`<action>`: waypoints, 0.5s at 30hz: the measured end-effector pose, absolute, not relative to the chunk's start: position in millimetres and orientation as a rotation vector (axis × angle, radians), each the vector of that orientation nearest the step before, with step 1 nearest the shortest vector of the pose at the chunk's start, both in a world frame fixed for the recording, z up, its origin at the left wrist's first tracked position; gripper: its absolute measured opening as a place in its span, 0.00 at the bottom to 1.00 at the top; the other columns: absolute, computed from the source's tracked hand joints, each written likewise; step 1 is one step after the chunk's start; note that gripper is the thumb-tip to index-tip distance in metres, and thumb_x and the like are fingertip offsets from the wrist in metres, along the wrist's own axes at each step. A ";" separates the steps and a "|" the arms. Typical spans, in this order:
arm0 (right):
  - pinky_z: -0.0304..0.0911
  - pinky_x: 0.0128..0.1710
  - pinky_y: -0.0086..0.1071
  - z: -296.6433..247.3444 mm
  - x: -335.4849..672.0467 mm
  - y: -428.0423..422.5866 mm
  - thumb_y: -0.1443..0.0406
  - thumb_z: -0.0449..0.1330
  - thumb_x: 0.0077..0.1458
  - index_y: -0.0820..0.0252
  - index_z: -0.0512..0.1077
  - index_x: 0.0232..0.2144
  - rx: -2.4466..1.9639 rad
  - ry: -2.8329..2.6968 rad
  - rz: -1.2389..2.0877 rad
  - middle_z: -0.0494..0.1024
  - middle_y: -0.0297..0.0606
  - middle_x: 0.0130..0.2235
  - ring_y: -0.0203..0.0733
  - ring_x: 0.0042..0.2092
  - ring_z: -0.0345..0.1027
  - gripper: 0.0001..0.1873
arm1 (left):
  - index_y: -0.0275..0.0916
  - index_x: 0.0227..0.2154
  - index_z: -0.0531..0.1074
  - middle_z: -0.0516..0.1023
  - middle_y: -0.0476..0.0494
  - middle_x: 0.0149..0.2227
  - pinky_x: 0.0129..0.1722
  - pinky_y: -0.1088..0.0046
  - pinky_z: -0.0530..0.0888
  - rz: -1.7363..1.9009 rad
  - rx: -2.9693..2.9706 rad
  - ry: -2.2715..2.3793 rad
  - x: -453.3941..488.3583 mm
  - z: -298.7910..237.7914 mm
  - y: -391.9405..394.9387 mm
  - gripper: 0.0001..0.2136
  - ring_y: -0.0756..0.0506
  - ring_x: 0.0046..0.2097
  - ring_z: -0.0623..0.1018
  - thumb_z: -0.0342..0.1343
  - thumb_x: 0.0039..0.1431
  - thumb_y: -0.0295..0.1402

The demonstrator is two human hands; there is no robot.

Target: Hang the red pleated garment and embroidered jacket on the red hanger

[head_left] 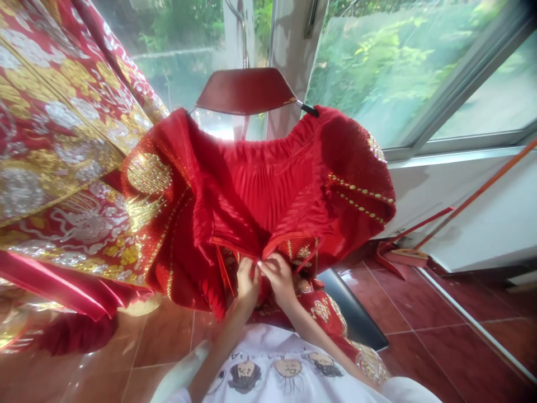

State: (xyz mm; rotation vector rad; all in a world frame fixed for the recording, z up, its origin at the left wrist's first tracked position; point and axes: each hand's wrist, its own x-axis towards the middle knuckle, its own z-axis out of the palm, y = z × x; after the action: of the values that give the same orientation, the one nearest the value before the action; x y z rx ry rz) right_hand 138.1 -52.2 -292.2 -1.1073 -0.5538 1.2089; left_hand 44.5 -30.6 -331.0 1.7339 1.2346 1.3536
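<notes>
A red dress with gold-trimmed puffed shoulders hangs by its shoulders on a hanger with a wide dark red back. Its front opening faces me, and pleated red lining shows inside. At the lower end of that opening my left hand pinches the fabric. My right hand grips the other side, its fingertips meeting those of the left. Whether a small fastener lies between the fingers is too blurred to tell. Thin red cords dangle from the dress on either side of my hands. Gold-patterned red fabric lies below, close to my lap.
To the left hangs a heavy red cloth with gold and silver embroidery. A black flat seat or board sits under the dress at right. Past it, a red dustpan and an orange pole lean by the white wall. Windows stand behind.
</notes>
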 end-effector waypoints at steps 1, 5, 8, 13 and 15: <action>0.67 0.33 0.28 -290.0 137.2 -53.0 0.57 0.72 0.35 0.61 0.66 0.30 -1.084 -0.509 1.241 0.74 0.33 0.28 0.35 0.32 0.71 0.24 | 0.37 0.31 0.71 0.73 0.45 0.32 0.37 0.74 0.69 1.353 1.733 1.239 44.2 -331.9 -30.7 0.07 0.47 0.35 0.72 0.49 0.61 0.30; 0.66 0.31 0.26 -282.5 136.4 -52.8 0.58 0.72 0.33 0.62 0.66 0.28 -1.057 -0.423 1.294 0.74 0.31 0.27 0.32 0.29 0.69 0.24 | 0.37 0.33 0.71 0.73 0.45 0.34 0.38 0.73 0.70 1.338 1.747 1.238 43.8 -334.9 -30.4 0.06 0.47 0.36 0.73 0.49 0.60 0.28; 0.64 0.29 0.24 -278.5 137.9 -50.3 0.60 0.74 0.28 0.62 0.66 0.26 -1.053 -0.390 1.335 0.72 0.30 0.25 0.31 0.28 0.68 0.24 | 0.37 0.34 0.71 0.74 0.44 0.35 0.40 0.72 0.70 1.320 1.760 1.255 43.8 -336.4 -30.2 0.06 0.46 0.37 0.73 0.49 0.59 0.27; 0.63 0.24 0.23 -274.7 137.3 -50.6 0.61 0.73 0.27 0.61 0.64 0.29 -1.073 -0.343 1.380 0.73 0.30 0.26 0.32 0.27 0.68 0.28 | 0.36 0.40 0.70 0.74 0.40 0.39 0.45 0.66 0.71 1.245 1.799 1.295 41.8 -336.0 -28.3 0.10 0.43 0.43 0.73 0.49 0.57 0.29; 0.61 0.21 0.23 -274.8 134.8 -52.2 0.60 0.73 0.29 0.59 0.62 0.33 -1.064 -0.347 1.362 0.72 0.27 0.25 0.31 0.24 0.66 0.29 | 0.36 0.43 0.69 0.74 0.39 0.41 0.46 0.65 0.71 1.199 1.823 1.302 41.3 -335.2 -27.2 0.11 0.43 0.44 0.73 0.49 0.57 0.31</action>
State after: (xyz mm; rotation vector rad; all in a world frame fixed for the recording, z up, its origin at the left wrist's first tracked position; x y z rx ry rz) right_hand 134.8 -52.2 -274.8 -1.0637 -0.3468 1.3620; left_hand 41.3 -27.2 -335.2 1.8234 1.3016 1.1985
